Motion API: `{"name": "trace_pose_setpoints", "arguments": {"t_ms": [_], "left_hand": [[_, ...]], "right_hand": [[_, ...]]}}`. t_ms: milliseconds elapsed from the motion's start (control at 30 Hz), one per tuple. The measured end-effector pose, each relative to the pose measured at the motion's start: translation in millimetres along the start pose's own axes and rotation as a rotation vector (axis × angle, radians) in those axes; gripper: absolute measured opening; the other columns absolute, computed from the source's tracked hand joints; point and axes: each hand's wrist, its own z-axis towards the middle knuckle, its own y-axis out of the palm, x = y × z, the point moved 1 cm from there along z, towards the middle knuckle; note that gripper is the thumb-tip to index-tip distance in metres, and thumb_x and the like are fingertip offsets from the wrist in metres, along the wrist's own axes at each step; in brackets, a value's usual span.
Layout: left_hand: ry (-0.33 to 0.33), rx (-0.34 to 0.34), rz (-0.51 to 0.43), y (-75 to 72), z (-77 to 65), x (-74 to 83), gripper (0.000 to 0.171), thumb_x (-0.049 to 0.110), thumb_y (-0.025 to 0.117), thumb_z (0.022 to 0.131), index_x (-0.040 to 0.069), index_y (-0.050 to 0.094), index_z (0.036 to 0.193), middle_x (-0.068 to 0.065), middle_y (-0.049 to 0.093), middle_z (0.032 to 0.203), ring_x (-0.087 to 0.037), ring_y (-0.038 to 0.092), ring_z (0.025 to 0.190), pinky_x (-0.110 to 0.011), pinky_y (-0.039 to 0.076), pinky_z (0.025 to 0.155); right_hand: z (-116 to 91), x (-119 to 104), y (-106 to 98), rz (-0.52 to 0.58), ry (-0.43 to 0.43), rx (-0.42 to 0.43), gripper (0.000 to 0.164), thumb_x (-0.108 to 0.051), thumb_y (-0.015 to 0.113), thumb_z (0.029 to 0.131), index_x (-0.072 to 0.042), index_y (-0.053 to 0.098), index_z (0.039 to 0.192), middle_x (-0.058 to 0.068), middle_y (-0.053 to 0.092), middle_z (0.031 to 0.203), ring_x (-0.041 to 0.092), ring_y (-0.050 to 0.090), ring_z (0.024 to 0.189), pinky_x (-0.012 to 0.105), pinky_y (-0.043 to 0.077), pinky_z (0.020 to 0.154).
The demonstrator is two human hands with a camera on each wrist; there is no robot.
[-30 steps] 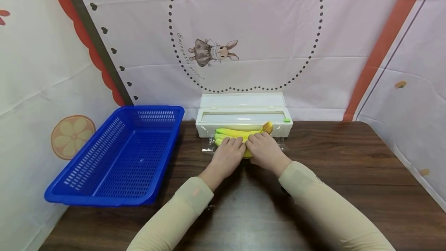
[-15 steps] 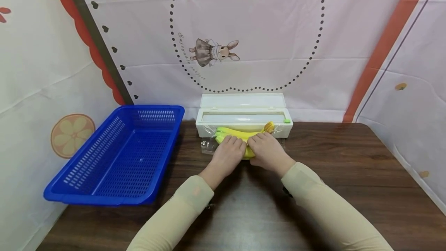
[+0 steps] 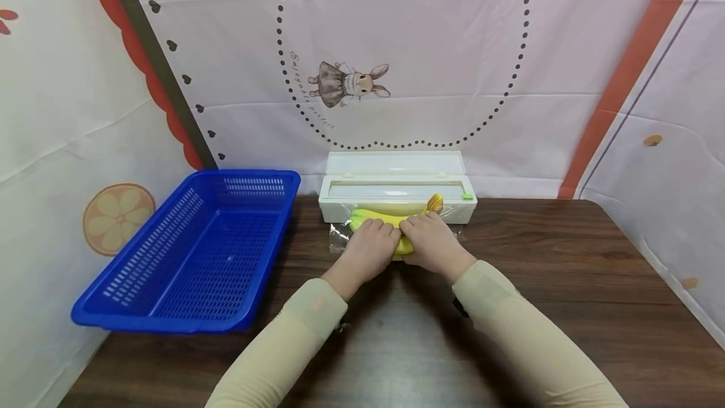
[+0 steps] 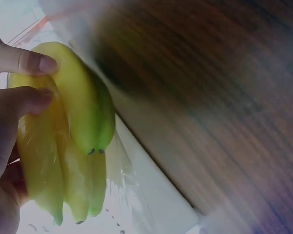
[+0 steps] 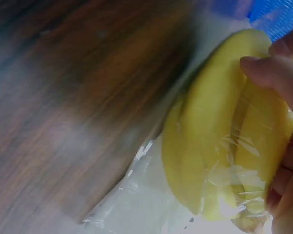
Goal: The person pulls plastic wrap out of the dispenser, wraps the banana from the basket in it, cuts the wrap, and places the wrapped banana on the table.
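A bunch of yellow bananas (image 3: 376,214) with green tips lies in front of the white film dispenser box (image 3: 340,211), stem to the right. My left hand (image 3: 369,249) grips the tip half, and my right hand (image 3: 433,245) grips the stem half. Both sets of fingers curl over the far side, knuckles almost meeting. In the left wrist view both thumbs press the near side of the bananas (image 4: 78,107). Clear cling film (image 5: 251,161) lies wrinkled and shiny over the fruit in the right wrist view. Its loose edge (image 3: 338,238) sticks out at the left.
A blue perforated plastic basket (image 3: 249,276) stands on the left of the dark wooden table (image 3: 566,269). The dispenser's lid (image 3: 396,162) is raised at the back, with a green slider (image 3: 467,196) on its right end. A printed cloth (image 3: 442,49) hangs behind.
The bananas have turned slightly in both hands, their stem end tilting up a little. The film at the left has shifted slightly. Both hands stay in nearly the same place.
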Motion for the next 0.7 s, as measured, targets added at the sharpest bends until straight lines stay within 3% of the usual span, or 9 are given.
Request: {"name": "trace_pose_setpoints", "arguments": {"t_ms": [200, 400, 700], "left_hand": [[-0.019, -0.103, -0.085, -8.3, 1.9, -0.4, 0.019, 0.023, 0.064, 0.086, 0.013, 0.064, 0.102, 0.0, 0.067, 0.093, -0.018, 0.061, 0.086, -0.031, 0.049, 0.08], [-0.043, -0.149, -0.165, -11.9, 4.8, -2.4, 0.026, 0.031, 0.07, 0.083, 0.012, 0.063, 0.099, 0.0, 0.067, 0.091, -0.017, 0.062, 0.085, -0.031, 0.048, 0.083], [-0.12, -0.252, -0.373, -17.1, 9.5, -9.8, 0.028, 0.031, 0.075, 0.08, 0.012, 0.063, 0.097, 0.0, 0.067, 0.088, -0.019, 0.062, 0.083, -0.032, 0.047, 0.083]], "right_hand": [[0.8, 2.4, -2.0, 0.099, 0.012, -0.025, 0.036, -0.031, 0.081, 0.065, -0.015, 0.053, 0.08, -0.004, 0.057, 0.075, 0.018, 0.052, 0.07, 0.038, 0.041, 0.073], [2.1, 6.7, -4.7, 0.19, -0.005, -0.005, 0.033, -0.029, 0.08, 0.06, -0.017, 0.052, 0.074, -0.008, 0.054, 0.067, 0.014, 0.046, 0.062, 0.036, 0.038, 0.065], [6.7, 10.6, -5.8, 0.284, -0.009, -0.017, 0.026, -0.021, 0.074, 0.057, -0.018, 0.053, 0.071, -0.009, 0.05, 0.062, 0.01, 0.043, 0.057, 0.027, 0.037, 0.058]]}}
